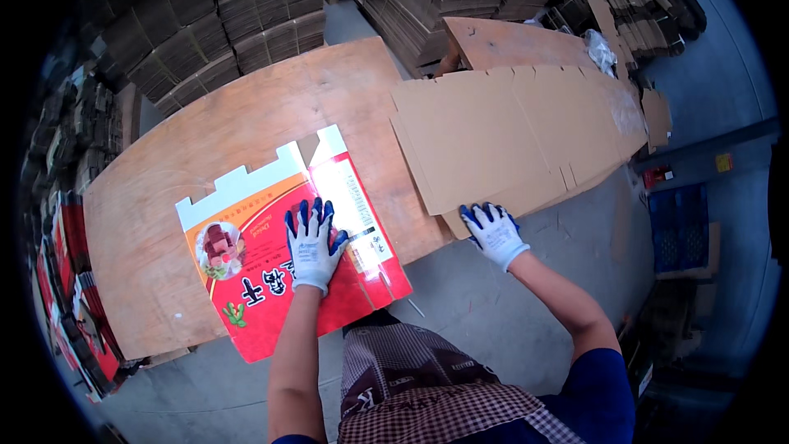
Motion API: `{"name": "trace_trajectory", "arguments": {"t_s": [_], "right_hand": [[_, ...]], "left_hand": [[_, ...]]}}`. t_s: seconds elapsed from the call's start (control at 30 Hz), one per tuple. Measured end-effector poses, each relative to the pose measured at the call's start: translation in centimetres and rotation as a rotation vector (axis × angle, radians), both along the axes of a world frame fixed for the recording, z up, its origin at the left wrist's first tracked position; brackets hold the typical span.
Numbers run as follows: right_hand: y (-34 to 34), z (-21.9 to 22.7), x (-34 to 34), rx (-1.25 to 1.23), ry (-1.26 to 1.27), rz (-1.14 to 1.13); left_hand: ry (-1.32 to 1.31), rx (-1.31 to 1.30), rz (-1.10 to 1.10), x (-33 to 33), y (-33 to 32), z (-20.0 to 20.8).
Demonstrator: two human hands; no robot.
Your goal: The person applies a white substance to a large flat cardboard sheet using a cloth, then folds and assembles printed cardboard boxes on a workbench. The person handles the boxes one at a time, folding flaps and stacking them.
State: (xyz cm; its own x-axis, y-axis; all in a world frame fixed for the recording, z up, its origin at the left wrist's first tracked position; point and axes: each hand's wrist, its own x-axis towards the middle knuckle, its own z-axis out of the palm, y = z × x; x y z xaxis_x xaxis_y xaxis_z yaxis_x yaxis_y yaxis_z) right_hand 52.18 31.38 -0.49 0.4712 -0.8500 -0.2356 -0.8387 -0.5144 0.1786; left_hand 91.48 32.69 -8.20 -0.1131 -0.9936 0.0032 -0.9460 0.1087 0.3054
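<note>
A flattened red printed carton (pixel 271 296), with a white notched top edge and a food picture, lies on the wooden table and juts over its front edge. My left hand (pixel 314 245), in a white glove with blue fingertips, rests flat on it with fingers spread. To the right lies a stack of plain brown cardboard sheets (pixel 501 127), creased and slotted. My right hand (pixel 495 233), gloved alike, is at the near left corner of the stack. Its fingers are spread over the top sheet; whether the thumb goes under the edge is hidden.
The plywood table (pixel 164 222) runs across in front of me. Tall bundled cardboard stacks (pixel 271 12) stand behind it. More red printed cartons (pixel 90 321) are piled at the left. A blue plastic crate (pixel 680 228) stands at the right, beyond the grey floor (pixel 567 263).
</note>
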Motion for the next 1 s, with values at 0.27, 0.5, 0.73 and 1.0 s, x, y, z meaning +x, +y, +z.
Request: {"name": "trace_trajectory", "arguments": {"t_s": [0.27, 0.5, 0.73, 1.0], "right_hand": [[6.8, 16.8, 4.7, -0.198, -1.241, -0.464], [8.3, 14.3, 10.6, 0.080, -2.213, -0.917], [7.9, -6.5, 12.2, 1.119, -2.120, -1.302], [8.9, -5.0, 16.2, 1.378, -2.106, -1.409]], "left_hand": [[-0.024, -0.009, -0.011, -0.3, 0.1, -1.2], [0.313, -0.191, 0.017, 1.1, 1.0, -1.5], [0.922, -0.241, 0.694, 1.0, 5.2, -3.9], [0.989, -0.339, 1.135, 5.1, 6.4, -2.7]]}}
